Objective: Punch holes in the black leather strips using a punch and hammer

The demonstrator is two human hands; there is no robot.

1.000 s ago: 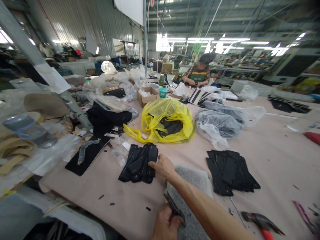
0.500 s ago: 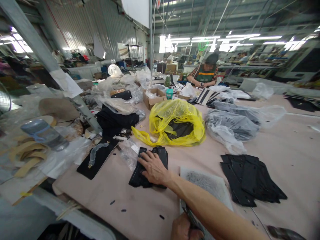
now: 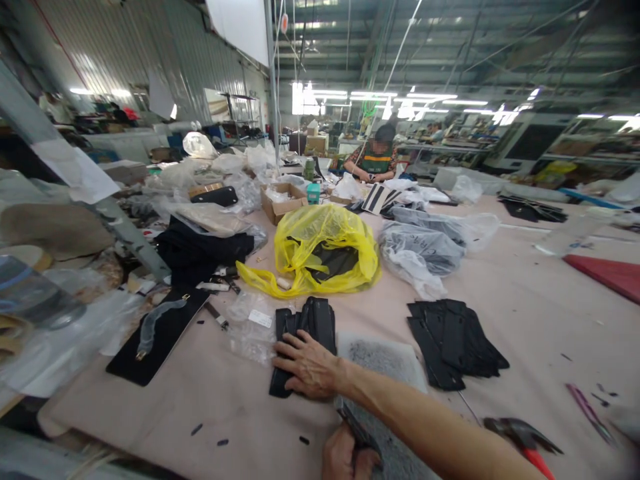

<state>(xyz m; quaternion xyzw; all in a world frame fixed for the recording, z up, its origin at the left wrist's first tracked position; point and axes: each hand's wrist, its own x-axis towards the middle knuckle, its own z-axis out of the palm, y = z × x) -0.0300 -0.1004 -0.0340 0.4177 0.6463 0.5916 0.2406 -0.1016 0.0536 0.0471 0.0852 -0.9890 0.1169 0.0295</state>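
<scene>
Pressing down with spread fingers, the right hand point(image 3: 307, 367) lies palm-down on a stack of black pieces point(image 3: 320, 320), clasping nothing that shows. Nearer the wearer, below that wrist, the left hand point(image 3: 343, 457) is clenched around a dark metal tool point(image 3: 357, 427), over a grey speckled slab point(image 3: 387, 353).

Just left of the spread fingers, a clear plastic bag point(image 3: 245, 310) lies flat on the table point(image 3: 250, 413) with a white label point(image 3: 261, 319) on it; whether it holds anything, I cannot tell. Straight beyond the stack, a yellow plastic bag point(image 3: 325, 217) gapes toward the wearer, with dark material point(image 3: 340, 261) inside. Beyond and to the right of the hand, a translucent bag point(image 3: 427, 287) wraps dark contents, its dark lettering too small to read. Farther past the yellow bag, an open cardboard box point(image 3: 273, 208) contains whitish plastic point(image 3: 277, 195). Right of the slab lies a second black pile point(image 3: 455, 343), with a hammer point(image 3: 520, 433) nearer the wearer.
</scene>
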